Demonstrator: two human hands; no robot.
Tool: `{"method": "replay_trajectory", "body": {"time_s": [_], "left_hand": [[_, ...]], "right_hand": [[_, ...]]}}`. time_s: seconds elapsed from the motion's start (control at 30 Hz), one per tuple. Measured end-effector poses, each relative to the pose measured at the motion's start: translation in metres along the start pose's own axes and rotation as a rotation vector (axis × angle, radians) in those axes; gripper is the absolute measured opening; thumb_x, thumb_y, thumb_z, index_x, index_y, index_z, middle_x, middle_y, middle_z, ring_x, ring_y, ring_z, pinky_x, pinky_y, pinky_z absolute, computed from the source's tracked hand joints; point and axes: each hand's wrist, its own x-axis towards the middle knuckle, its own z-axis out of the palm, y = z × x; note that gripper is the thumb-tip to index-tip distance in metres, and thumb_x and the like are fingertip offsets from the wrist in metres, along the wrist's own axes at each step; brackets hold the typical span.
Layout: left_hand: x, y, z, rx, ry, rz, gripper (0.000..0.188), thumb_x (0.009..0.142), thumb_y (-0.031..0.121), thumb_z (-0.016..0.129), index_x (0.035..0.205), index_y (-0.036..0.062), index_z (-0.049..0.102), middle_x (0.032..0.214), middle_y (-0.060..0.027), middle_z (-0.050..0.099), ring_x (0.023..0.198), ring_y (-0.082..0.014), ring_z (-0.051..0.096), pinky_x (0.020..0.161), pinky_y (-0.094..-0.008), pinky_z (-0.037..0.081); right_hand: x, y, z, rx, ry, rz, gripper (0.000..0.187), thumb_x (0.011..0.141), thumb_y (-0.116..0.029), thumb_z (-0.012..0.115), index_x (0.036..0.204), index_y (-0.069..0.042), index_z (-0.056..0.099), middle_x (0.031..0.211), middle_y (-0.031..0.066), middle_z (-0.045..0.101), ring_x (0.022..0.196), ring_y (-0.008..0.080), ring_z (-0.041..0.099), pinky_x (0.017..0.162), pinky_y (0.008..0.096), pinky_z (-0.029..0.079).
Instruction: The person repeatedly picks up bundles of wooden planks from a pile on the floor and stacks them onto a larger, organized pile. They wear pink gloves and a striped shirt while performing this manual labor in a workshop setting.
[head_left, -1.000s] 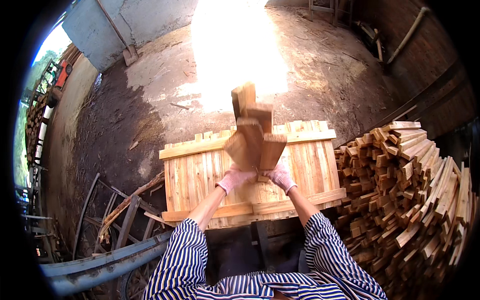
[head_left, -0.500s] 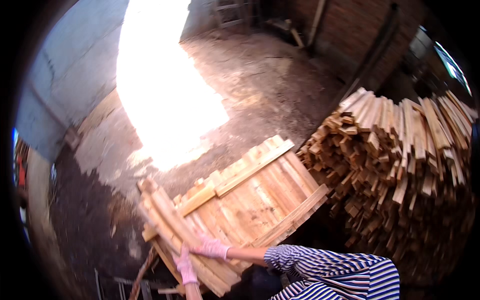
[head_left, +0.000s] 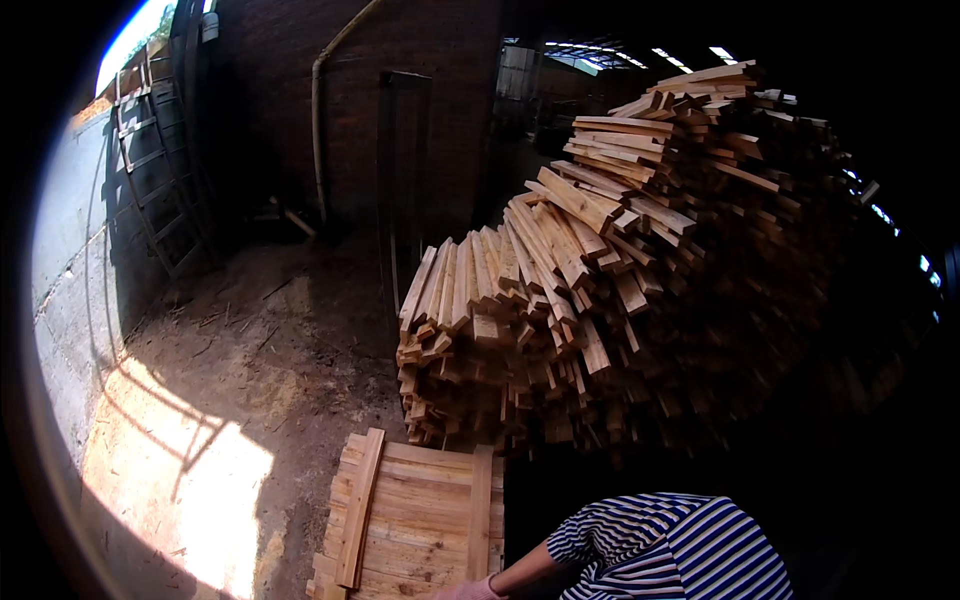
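Observation:
A panel of pale wooden boards (head_left: 418,525) lies at the lower middle, with two cross battens running over its boards. One batten (head_left: 361,510) crosses near its left side, the other (head_left: 480,515) near its right. At the bottom edge of the picture my right hand (head_left: 468,591), in a pink glove, is at the panel's near part. Only the back of the glove and the wrist show. Its fingers are cut off, so what it holds is hidden. My left hand is out of the picture.
A tall heap of cut wooden slats (head_left: 590,260) rises just beyond the panel and to the right. A ladder (head_left: 150,165) leans at the far left by a pale wall (head_left: 75,270). Sunlight falls on the dirt floor (head_left: 290,340). A brick wall (head_left: 270,100) stands behind.
My view has swung right toward the slat heap. The panel now appears lower, turned differently. Both gloved hands were on loose boards at its left end; the left hand has left view.

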Motion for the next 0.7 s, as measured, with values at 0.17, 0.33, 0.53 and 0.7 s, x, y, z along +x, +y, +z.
{"method": "replay_trajectory", "body": {"time_s": [0.17, 0.33, 0.53, 0.7], "left_hand": [[-0.028, 0.074, 0.097, 0.041, -0.124, 0.111, 0.059, 0.1, 0.02, 0.066, 0.149, -0.003, 0.043, 0.14, -0.0205, 0.057, 0.117, -0.0285, 0.063, 0.098, -0.0379, 0.055], [-0.045, 0.151, 0.171, -0.031, -0.174, 0.285, 0.057, 0.1, 0.02, 0.065, 0.148, -0.0032, 0.044, 0.141, -0.0203, 0.056, 0.118, -0.0284, 0.063, 0.098, -0.0372, 0.055], [-0.257, 0.424, 0.357, -0.351, -0.917, 0.529, 0.051, 0.105, 0.031, 0.058, 0.145, 0.0017, 0.049, 0.136, -0.0146, 0.058, 0.1, -0.0158, 0.063, 0.083, -0.0255, 0.057], [-0.464, 0.662, 0.446, -0.898, -1.869, 0.376, 0.025, 0.105, 0.036, 0.059, 0.114, 0.0128, 0.056, 0.095, -0.0001, 0.057, 0.085, -0.0141, 0.058, 0.071, -0.0276, 0.053]], "right_hand": [[-0.154, 0.106, -0.168, -0.25, 1.037, 0.02, 0.081, 0.094, -0.033, 0.066, 0.158, -0.004, 0.027, 0.15, 0.0257, 0.046, 0.123, 0.0356, 0.061, 0.104, 0.041, 0.05], [-0.354, 0.054, -0.341, -0.386, 1.652, 0.007, 0.094, 0.087, -0.027, 0.075, 0.161, -0.007, 0.022, 0.16, 0.0233, 0.031, 0.142, 0.0389, 0.043, 0.115, 0.0432, 0.04], [-0.615, -0.028, -0.484, -1.342, 2.156, 0.184, 0.107, 0.076, -0.021, 0.084, 0.163, -0.012, 0.021, 0.162, 0.027, 0.024, 0.147, 0.0456, 0.031, 0.119, 0.0507, 0.032], [-0.733, -0.072, -0.576, -1.384, 2.205, 0.5, 0.13, 0.062, -0.048, 0.094, 0.163, -0.02, 0.017, 0.163, 0.0273, 0.019, 0.147, 0.0463, 0.029, 0.117, 0.0552, 0.034]]}}
